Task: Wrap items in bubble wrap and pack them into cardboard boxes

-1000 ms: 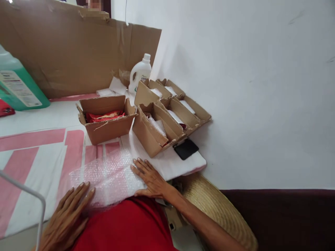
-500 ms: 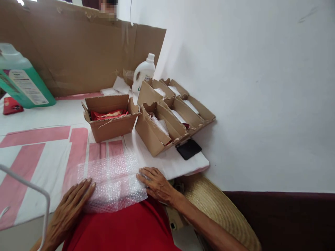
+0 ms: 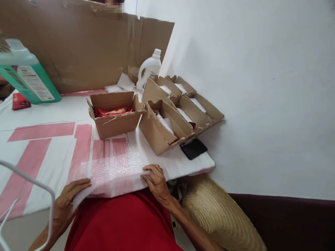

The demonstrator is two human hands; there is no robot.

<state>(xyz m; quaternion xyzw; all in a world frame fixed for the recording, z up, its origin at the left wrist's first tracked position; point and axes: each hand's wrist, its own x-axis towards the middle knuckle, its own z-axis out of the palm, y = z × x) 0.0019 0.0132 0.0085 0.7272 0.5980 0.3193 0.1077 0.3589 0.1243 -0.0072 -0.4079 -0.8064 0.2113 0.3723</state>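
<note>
A clear sheet of bubble wrap [image 3: 115, 167] lies on the striped cloth at the table's front edge, its near part folded toward the far side. My left hand [image 3: 68, 195] grips the left end of the fold, with the fingers on top and a loose corner hanging by the palm. At the right end, my right hand [image 3: 157, 183] pinches the fold with bent fingers. Just beyond the sheet is an open cardboard box [image 3: 117, 124] holding red packets [image 3: 113, 111]. Whether anything lies inside the fold cannot be seen.
Several open cardboard compartments [image 3: 157, 136] with white-wrapped items stand at the right. A black flat object [image 3: 194, 149] lies beside them. Behind are a white bottle [image 3: 149, 71] and a green-liquid jug [image 3: 39, 82]. A white curved rod [image 3: 31, 177] crosses the lower left; a woven straw item [image 3: 217, 212] is below right.
Both hands have gone from lying on the flat bubble wrap to gripping its near edge, which is now lifted and folded over, away from me. The view has shifted slightly.
</note>
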